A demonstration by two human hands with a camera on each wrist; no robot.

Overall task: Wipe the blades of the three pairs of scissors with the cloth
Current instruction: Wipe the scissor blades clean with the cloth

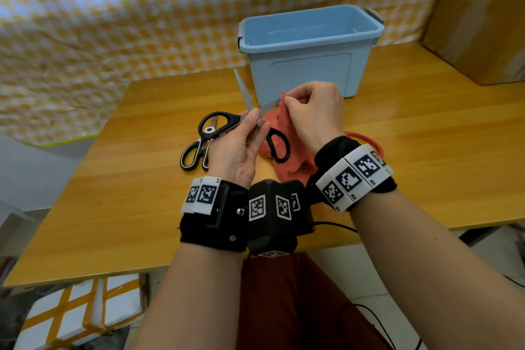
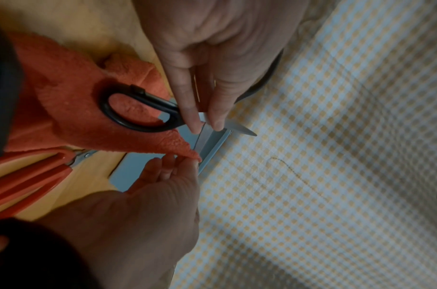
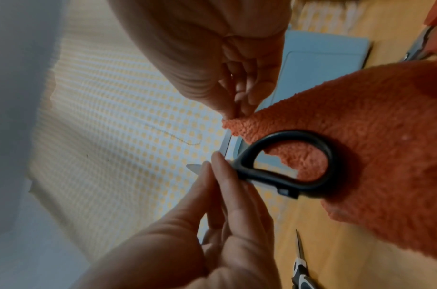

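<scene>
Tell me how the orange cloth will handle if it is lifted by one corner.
Probably floppy: the cloth sags in folds from where the right hand pinches its corner. Likely light, since a fingertip pinch holds it up. Its nubby pile suggests it won't slip easily.

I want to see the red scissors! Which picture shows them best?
The left wrist view: the red scissors lie on the table, both handles and the pivot visible. The head view shows only a handle loop behind the right hand; the right wrist view shows only a corner sliver.

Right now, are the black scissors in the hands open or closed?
Open. The black scissors have their two blades spread in a V, one pointing up beside the blue bin, the other running into the orange cloth.
</scene>
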